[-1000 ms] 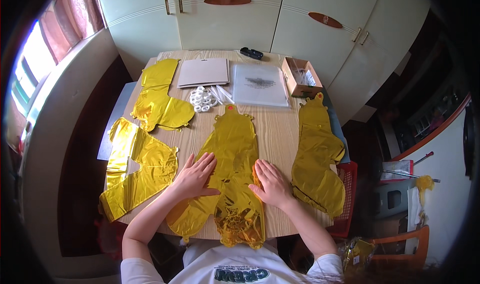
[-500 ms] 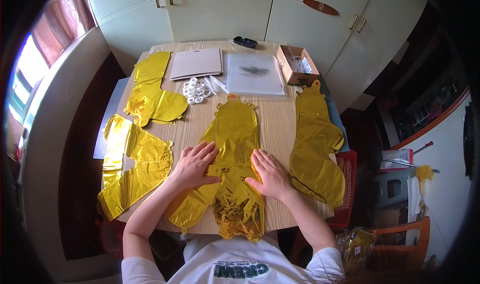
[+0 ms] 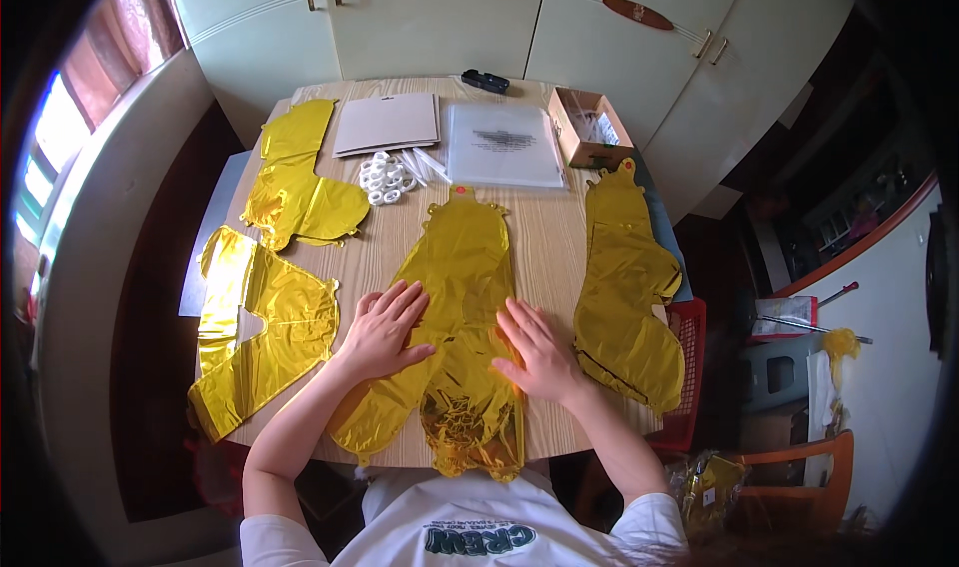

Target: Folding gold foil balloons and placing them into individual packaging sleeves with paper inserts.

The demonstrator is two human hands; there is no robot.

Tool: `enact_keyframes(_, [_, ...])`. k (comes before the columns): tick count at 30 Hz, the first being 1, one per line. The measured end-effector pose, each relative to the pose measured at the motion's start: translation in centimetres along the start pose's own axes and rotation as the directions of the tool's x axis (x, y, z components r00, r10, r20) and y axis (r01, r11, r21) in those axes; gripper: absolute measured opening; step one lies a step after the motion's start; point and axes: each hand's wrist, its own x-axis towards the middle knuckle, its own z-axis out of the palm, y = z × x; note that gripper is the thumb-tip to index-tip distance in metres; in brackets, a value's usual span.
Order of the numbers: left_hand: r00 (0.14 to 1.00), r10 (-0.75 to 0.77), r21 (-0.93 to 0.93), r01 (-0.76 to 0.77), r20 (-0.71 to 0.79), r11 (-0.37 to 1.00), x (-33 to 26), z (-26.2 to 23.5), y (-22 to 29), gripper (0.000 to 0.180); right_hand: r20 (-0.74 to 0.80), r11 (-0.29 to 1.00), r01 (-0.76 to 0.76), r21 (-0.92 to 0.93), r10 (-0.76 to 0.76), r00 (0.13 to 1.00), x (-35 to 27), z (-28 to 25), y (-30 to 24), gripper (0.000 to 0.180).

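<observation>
A flat, uninflated gold foil balloon (image 3: 462,287) lies lengthwise down the middle of a wooden table (image 3: 544,237), its crumpled lower end hanging over the near edge. My left hand (image 3: 385,329) rests palm down on its left side with fingers spread. My right hand (image 3: 537,352) presses flat on its right side, fingers apart. Neither hand grips anything.
More flat gold balloons lie at the far left (image 3: 295,182), near left (image 3: 255,332) and right (image 3: 624,287). At the back are a grey card (image 3: 390,122), a clear plastic sleeve (image 3: 504,145), white plastic rings (image 3: 385,175), a small open cardboard box (image 3: 589,127) and a dark small object (image 3: 484,80). Cream cupboards stand behind.
Both hands have slid slightly along the middle balloon, staying flat on it. The view has shifted a little; nothing else on the table moved.
</observation>
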Motion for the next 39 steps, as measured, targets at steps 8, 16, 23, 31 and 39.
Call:
enact_keyframes(8, [1.0,0.007,-0.034,-0.007,0.002,0.999,0.0,0.1,-0.1,0.081,0.089,0.942,0.325,0.08,-0.331,0.939,-9.3,-4.5,-5.9,0.046])
enact_keyframes(16, [1.0,-0.008,-0.021,0.008,0.004,1.0,-0.1,-0.2,0.1,0.076,0.004,0.927,0.362,-0.101,-0.364,0.931,-11.8,-2.9,-6.7,0.018])
enact_keyframes(23, [1.0,-0.011,-0.05,0.011,0.015,0.999,0.0,0.0,-0.1,0.078,-0.067,0.927,0.366,-0.083,-0.372,0.926,-11.9,-2.8,-7.3,0.011])
enact_keyframes(31, [1.0,-0.013,-0.02,0.014,0.017,1.0,0.1,-0.3,0.2,0.075,-0.079,0.933,0.347,-0.098,-0.355,0.932,-12.9,-2.9,-7.8,0.012])
enact_keyframes(39, [1.0,-0.01,-0.016,0.011,0.02,1.0,0.1,-0.2,0.2,0.078,-0.088,0.955,0.297,-0.018,-0.298,0.951,-12.9,-3.4,-8.1,0.024])
